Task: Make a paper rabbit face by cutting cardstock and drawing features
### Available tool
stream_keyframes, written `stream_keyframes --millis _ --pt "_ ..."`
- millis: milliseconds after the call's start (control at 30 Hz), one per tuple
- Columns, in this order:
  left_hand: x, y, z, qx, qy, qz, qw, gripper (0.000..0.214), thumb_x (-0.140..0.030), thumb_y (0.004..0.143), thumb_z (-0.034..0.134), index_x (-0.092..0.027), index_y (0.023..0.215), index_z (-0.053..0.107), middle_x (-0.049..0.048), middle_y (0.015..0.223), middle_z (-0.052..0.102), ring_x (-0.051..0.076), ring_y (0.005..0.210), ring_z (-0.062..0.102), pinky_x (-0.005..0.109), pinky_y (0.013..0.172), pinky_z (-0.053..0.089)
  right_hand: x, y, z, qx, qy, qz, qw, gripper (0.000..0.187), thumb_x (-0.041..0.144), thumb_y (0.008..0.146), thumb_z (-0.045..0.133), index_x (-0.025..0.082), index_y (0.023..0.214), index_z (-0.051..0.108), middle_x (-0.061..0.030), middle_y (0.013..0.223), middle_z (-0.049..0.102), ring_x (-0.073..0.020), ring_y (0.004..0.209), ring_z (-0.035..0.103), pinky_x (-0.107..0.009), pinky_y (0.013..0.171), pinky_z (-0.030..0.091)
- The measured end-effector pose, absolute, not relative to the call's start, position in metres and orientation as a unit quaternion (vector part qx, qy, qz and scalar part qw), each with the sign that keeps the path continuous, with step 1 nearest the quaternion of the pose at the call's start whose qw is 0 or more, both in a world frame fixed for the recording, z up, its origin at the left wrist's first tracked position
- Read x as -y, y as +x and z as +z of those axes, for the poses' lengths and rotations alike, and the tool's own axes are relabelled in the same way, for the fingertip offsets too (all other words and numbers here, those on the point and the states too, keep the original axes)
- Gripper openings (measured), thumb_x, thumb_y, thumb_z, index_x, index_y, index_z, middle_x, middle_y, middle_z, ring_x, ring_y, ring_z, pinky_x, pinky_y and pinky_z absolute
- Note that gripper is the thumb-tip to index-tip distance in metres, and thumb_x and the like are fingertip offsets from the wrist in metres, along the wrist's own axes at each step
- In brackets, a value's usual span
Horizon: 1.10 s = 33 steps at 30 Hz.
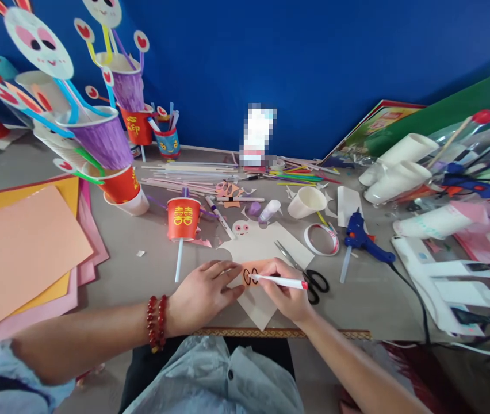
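My right hand (288,292) grips a white marker (283,280) with a red end, its tip on a piece of orange paper (263,265). Two black oval outlines (251,276) show on that paper. Flat on the paper's left edge lies my left hand (206,292), fingers stretched out and holding nothing. White paper (262,310) pokes out beneath both hands. Scissors (316,282) with black handles rest just right of my right hand. Above the hands is a cut white sheet (279,240) with a small face disc (241,229) on it.
A red paper cup (183,219) on a straw stands left of centre. Rabbit cup figures (102,138) rise at the left, behind coloured paper (29,241). A blue glue gun (363,238), tape roll (321,239) and power strip (421,282) lie right. A phone (257,135) leans against the blue wall.
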<state>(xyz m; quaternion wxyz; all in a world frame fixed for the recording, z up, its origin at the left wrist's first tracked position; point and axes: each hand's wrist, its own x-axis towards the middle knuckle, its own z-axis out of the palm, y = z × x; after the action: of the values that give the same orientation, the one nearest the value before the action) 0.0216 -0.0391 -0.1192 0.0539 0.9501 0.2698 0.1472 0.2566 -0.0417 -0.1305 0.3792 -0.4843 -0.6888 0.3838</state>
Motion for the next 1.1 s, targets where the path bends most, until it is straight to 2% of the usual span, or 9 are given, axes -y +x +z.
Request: stream_keyframes --millis 333,800,1100 --pt "0.0389 0.0213 -0.1195 -0.269 0.950 0.148 0.054 0.026 -0.020 0.098 0.050 -0.019 0.121 0.062 0.0142 0.130 0.062 0.028 0.125 0.054 0.045 0.097 0.052 0.0410 0.2561 -0.1307 0.697 -0.490 0.373 0.367 0.014 0.025 0.089 0.056 0.022 0.075 0.057 -0.0006 0.065 0.062 -0.0165 0.058 0.057 -0.029 0.055 0.043" --pt "0.0386 0.0219 -0.1201 -0.267 0.949 0.156 0.058 0.025 -0.019 0.097 0.052 -0.019 0.119 0.063 0.0143 0.128 0.063 0.028 0.125 0.054 0.044 0.097 0.052 0.0407 0.2557 -0.1316 0.711 -0.496 0.356 0.350 0.017 0.025 0.089 0.056 0.022 0.073 0.054 0.0014 0.061 0.058 -0.0148 0.054 0.052 -0.028 0.052 0.039" --pt "0.0391 0.0216 -0.1198 -0.269 0.951 0.145 0.044 0.026 -0.021 0.099 0.050 -0.020 0.120 0.063 0.0128 0.129 0.063 0.027 0.124 0.055 0.043 0.098 0.052 0.0410 0.2553 -0.1295 0.711 -0.489 0.362 0.352 0.016 0.024 0.087 0.057 0.022 0.072 0.055 0.0009 0.062 0.060 -0.0149 0.054 0.053 -0.028 0.052 0.038"
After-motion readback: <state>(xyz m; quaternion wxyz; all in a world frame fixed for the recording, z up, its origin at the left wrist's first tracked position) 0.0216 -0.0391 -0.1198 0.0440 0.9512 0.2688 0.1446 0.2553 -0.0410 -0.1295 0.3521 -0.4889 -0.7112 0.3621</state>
